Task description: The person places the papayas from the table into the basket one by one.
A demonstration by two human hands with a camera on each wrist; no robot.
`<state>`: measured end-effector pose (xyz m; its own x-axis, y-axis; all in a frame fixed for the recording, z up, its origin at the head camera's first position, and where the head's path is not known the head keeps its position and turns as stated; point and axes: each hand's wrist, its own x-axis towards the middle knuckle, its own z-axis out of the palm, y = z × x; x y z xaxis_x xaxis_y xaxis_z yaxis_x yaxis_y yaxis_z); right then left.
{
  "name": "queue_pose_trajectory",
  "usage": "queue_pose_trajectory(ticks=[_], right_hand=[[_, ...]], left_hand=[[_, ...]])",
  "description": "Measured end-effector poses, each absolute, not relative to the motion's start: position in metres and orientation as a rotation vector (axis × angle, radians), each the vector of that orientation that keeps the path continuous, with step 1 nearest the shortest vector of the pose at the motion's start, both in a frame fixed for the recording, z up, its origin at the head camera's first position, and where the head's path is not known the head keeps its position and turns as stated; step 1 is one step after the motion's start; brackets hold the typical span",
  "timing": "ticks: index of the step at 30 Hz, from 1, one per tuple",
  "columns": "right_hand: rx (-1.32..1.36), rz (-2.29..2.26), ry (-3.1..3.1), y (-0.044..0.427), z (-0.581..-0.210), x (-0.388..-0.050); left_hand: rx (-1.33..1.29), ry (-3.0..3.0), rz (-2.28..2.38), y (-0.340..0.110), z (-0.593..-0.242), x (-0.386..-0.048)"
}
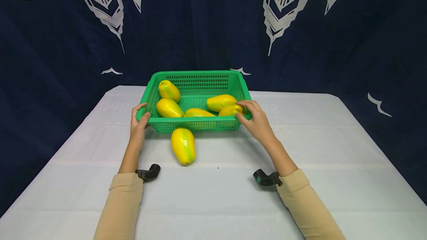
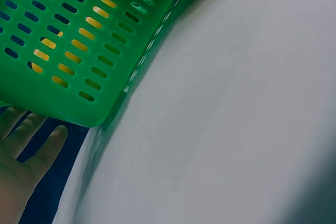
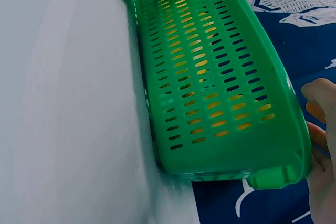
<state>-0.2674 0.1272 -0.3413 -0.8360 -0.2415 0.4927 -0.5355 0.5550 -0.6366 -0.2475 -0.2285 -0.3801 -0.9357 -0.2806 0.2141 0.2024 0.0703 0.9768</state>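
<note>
A green plastic basket [image 1: 193, 124] stands on the table with several yellow papayas in it, tinged green. My left hand [image 1: 137, 121] grips its left rim near the front corner, fingers outside and thumb toward the front. At the right front corner, my right hand [image 1: 255, 121] reaches over the rim. Its thumb and fingertips pinch the end of a papaya [image 1: 230, 110], partly hidden by the hand. In the right wrist view, the thumb of the right hand [image 3: 323, 129] stays clear of the rim. Another papaya [image 1: 183, 146] lies outside, before the basket.
A white cloth covers the table [image 1: 213, 199]. Behind it hangs a dark blue curtain [image 1: 200, 29] with white prints. Inside the basket, one papaya [image 1: 169, 91] lies at the back left and another papaya [image 1: 220, 102] sits right beside the pinched one. Each wrist wears a black strap mount.
</note>
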Motion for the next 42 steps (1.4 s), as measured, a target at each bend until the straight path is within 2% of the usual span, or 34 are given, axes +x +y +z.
queue_pose_trajectory(ticks=[14,20,42], right_hand=[[0.623,1.219,-2.459,0.131,-0.333,-0.265],[0.644,1.220,-2.430,0.129,-0.329,-0.262],[0.755,1.237,-2.356,0.108,-0.321,-0.243]], left_hand=[[0.085,-2.021,-1.940,-0.230,-0.381,-0.249],[0.080,-2.038,-1.935,-0.224,-0.370,-0.240],[0.043,-2.024,-1.925,-0.218,-0.362,-0.232]])
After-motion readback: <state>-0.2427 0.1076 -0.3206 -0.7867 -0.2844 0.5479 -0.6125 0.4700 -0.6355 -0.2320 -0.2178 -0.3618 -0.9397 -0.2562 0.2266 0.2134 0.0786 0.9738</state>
